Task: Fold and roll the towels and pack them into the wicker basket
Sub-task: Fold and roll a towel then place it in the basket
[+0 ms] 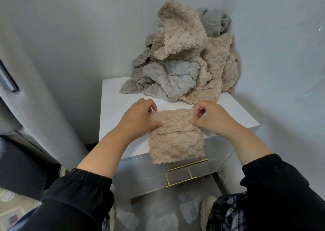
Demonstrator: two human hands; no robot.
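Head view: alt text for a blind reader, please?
A folded beige towel lies on a white cabinet, near end overhanging, its far end gripped by the left hand and right hand. Loose beige and grey towels are heaped behind.

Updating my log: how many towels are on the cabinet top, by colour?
Folded beige towel: 1
Heaped beige towels: at least 2
Heaped grey towels: at least 2
Total: at least 5; the tangle hides the exact count.
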